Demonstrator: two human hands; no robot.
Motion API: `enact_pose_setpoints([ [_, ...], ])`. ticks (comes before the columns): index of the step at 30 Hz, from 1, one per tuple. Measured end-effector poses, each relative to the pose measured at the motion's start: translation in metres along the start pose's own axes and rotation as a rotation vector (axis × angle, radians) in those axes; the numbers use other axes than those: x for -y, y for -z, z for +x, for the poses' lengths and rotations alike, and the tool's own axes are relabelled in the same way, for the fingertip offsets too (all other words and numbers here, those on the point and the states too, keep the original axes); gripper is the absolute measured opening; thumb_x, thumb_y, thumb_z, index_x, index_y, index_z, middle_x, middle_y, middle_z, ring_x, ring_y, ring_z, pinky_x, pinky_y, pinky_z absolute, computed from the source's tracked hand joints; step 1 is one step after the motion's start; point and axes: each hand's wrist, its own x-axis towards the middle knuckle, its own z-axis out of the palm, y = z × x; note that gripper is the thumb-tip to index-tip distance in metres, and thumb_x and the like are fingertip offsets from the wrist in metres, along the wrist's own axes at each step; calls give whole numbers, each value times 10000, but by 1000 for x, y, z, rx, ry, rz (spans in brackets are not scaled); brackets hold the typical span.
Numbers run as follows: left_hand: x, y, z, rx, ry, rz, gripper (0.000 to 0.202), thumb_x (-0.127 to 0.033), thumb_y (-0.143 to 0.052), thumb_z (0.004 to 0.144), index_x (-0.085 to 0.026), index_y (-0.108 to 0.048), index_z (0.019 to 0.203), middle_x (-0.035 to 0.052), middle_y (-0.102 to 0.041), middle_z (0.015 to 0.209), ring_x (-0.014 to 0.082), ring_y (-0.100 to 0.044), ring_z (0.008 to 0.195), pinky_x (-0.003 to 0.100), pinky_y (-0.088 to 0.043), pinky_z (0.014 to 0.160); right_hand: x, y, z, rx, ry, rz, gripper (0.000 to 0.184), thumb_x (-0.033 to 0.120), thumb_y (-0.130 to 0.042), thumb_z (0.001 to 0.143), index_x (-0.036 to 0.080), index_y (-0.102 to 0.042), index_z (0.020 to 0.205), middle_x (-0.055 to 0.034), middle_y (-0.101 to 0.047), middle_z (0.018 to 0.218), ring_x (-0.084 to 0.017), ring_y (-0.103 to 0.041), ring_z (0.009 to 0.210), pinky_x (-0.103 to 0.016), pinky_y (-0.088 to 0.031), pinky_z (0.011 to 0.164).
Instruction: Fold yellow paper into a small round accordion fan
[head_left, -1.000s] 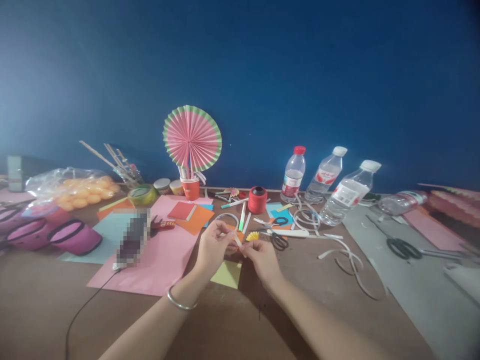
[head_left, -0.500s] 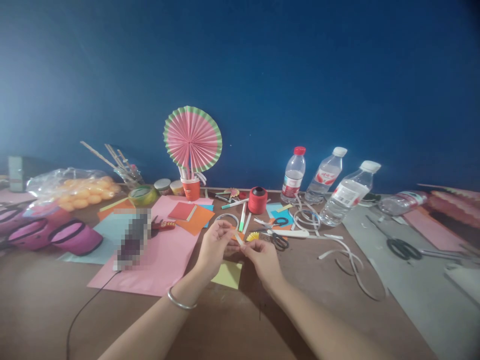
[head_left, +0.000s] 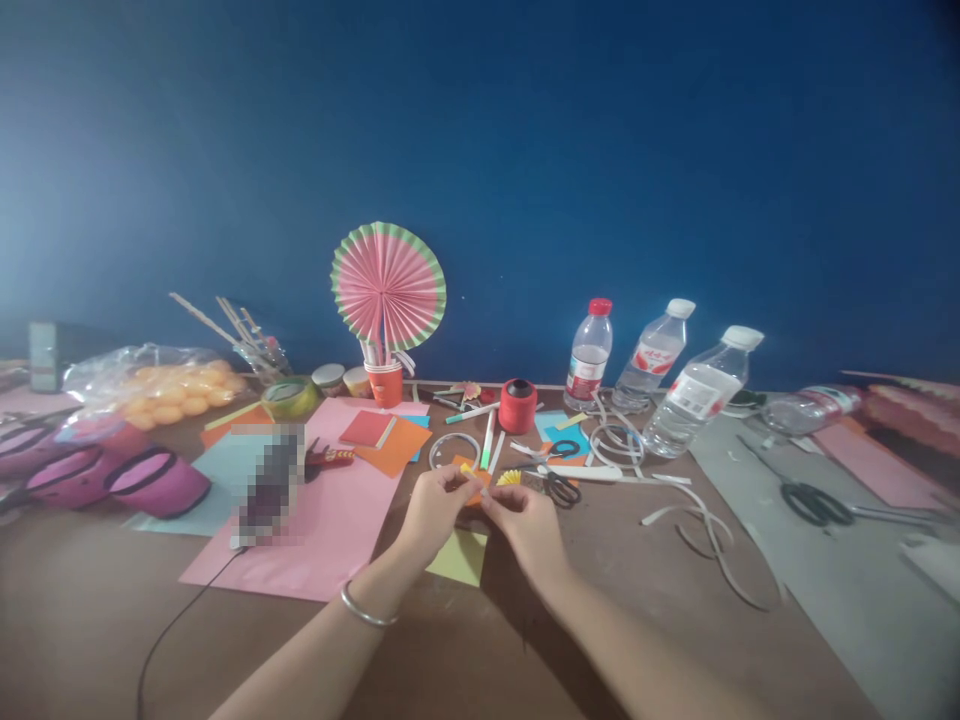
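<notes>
My left hand (head_left: 431, 512), with a silver bangle at its wrist, is closed in a pinch on a small yellow piece of paper (head_left: 466, 470). Opposite it, my right hand (head_left: 529, 522) pinches at the same piece, the fingertips of both hands almost meeting. Most of the paper is hidden by the fingers. Just behind the right hand lies a small yellow pleated paper fan (head_left: 509, 478). A pale yellow sheet (head_left: 461, 558) rests flat on the table under the hands. Black-handled scissors (head_left: 562, 490) lie to the right of my right hand.
Behind the hands are a red spool (head_left: 517, 406), markers (head_left: 487, 440) and a red cup (head_left: 385, 384) holding a pink paper fan (head_left: 386, 290). Water bottles (head_left: 589, 360) and white strips (head_left: 712, 520) are on the right. Pink paper (head_left: 330, 540) lies left.
The pale strip that showed between my hands is now mostly covered by fingers, with a yellow bit above the left ones. My hands have drawn closer together. The view has shifted slightly.
</notes>
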Motion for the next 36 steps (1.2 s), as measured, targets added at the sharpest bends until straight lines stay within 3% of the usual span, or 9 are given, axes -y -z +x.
enact_pose_setpoints([
  [4,-3,6,5,-51,-72,8,252,-387,-604,658,-137,-583,623,16,-621,592,138,-577,542,229,-449,527,-2,1,0,-14,-19,1,289,391,-608,668,107,-656,688,-79,-659,638,-203,-596,618,-286,-434,587],
  [8,-5,8,6,-53,-84,27,268,-401,-591,673,-135,-585,641,19,-620,594,144,-583,564,234,-451,558,-5,-1,-1,-14,52,47,190,326,-593,678,137,-604,658,-28,-615,619,-159,-556,603,-252,-418,583],
  [12,-6,5,4,-53,-108,22,258,-387,-593,676,-133,-582,632,19,-617,604,142,-575,587,234,-447,583,-3,-3,-2,-11,92,198,141,289,-559,714,161,-554,772,-13,-595,717,-145,-552,679,-254,-436,646],
  [17,-9,2,1,-13,-55,-41,258,-392,-618,649,-140,-571,609,-4,-595,577,109,-534,516,213,-428,526,0,-5,0,52,86,258,327,257,-670,626,168,-575,926,-60,-618,901,-176,-572,792,-305,-446,732],
  [22,-9,1,0,-25,-18,-69,258,-388,-625,650,-138,-572,610,-1,-588,582,101,-528,530,193,-427,511,-1,-5,2,115,24,319,257,310,-661,646,139,-612,832,-60,-651,767,-200,-603,728,-337,-456,695],
  [27,-7,-2,-1,57,50,-140,235,-375,-610,676,-147,-561,660,-10,-583,576,102,-540,509,195,-437,476,0,-3,5,81,-2,351,126,231,-645,635,155,-555,680,1,-590,604,-143,-560,588,-262,-428,587],
  [32,-6,-3,-2,166,66,-227,194,-331,-608,687,-158,-557,759,-4,-612,622,122,-578,543,238,-477,528,-1,-1,7,108,-52,460,101,197,-596,620,171,-506,659,4,-595,617,-161,-576,610,-273,-434,597],
  [36,-7,-2,-2,169,54,-205,192,-297,-634,661,-153,-553,760,-2,-609,616,129,-585,542,239,-480,521,0,-1,7,80,-54,431,106,214,-596,616,175,-506,656,16,-586,600,-141,-555,584,-247,-416,579],
])
